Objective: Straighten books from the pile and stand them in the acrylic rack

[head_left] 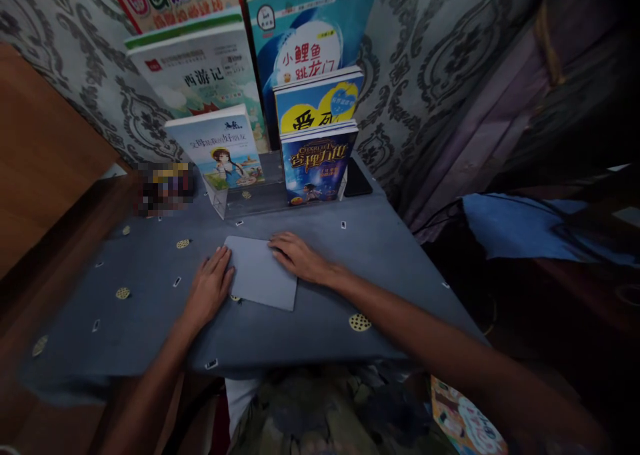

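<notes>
A pale sheet or thin booklet (261, 276), blank on top, lies flat and slightly askew on the cloth-covered table in front of me. My left hand (210, 283) rests along its left edge, fingers stretched out and pointing away from me. Across its upper right corner lies my right hand (299, 256), palm down, with the fingers extended over the edge. Neither hand grips anything. Whether the pale piece is one sheet or several layers, I cannot tell.
Beyond the hands, a clear stand holds picture books, among them a dark blue book (320, 165) and a white-and-blue book (225, 150). A black phone-like slab (358, 179) lies right of it. The grey-blue tablecloth (150, 322) has pineapple prints. Another colourful book (465, 418) is low at right.
</notes>
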Demonstrator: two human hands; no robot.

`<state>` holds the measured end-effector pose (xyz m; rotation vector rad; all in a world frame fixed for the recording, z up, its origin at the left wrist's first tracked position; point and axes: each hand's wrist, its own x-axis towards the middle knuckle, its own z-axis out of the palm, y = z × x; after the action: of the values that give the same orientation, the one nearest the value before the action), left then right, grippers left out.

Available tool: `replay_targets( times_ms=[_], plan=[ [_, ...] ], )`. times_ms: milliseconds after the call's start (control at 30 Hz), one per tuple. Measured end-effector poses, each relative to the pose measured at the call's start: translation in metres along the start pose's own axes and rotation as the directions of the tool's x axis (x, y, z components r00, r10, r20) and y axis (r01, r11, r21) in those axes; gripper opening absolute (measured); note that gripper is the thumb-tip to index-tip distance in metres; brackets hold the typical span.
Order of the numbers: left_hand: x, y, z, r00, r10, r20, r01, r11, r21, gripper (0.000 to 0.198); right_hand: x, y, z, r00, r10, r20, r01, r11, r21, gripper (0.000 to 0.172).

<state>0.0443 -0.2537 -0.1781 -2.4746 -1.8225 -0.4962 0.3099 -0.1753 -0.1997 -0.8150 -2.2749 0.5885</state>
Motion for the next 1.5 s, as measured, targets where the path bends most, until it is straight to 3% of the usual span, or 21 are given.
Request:
replay_targets(
  times_ms=[267,433,800,1233,1400,1500],
  plan=[
    [-0.070,0.006,-0.014,0.996,-0.057,-0.065,0.061,0.997,0.056,0.047,0.002,-0.002,0.001,0.999,-0.032,0.027,0.033,0.999,-0.043,0.033],
    [-0.084,0.012,-0.012,0.993,-0.055,-0.100,0.064,0.994,0.087,0.047,0.002,-0.003,-0.001,0.999,-0.034,0.017,0.035,0.998,-0.052,0.033],
    [-0.051,0.011,-0.015,0.998,0.031,-0.062,-0.023,0.992,0.123,0.049,0.005,-0.006,-0.003,0.998,-0.065,0.016,0.066,0.994,-0.092,0.027],
    [0.040,0.011,-0.004,0.995,0.065,0.077,-0.074,0.991,0.114,0.050,0.004,-0.005,-0.003,0.999,-0.031,-0.014,0.030,0.999,-0.034,0.024],
    [0.038,0.016,-0.003,0.994,0.097,0.059,-0.103,0.990,0.092,0.048,0.006,-0.002,-0.007,0.994,0.092,-0.052,-0.084,0.986,0.144,0.026],
    [0.022,0.028,-0.005,0.974,0.213,0.078,-0.215,0.976,0.020,0.044,0.008,0.001,-0.012,0.968,0.237,-0.079,-0.196,0.917,0.348,0.031]
  ],
)
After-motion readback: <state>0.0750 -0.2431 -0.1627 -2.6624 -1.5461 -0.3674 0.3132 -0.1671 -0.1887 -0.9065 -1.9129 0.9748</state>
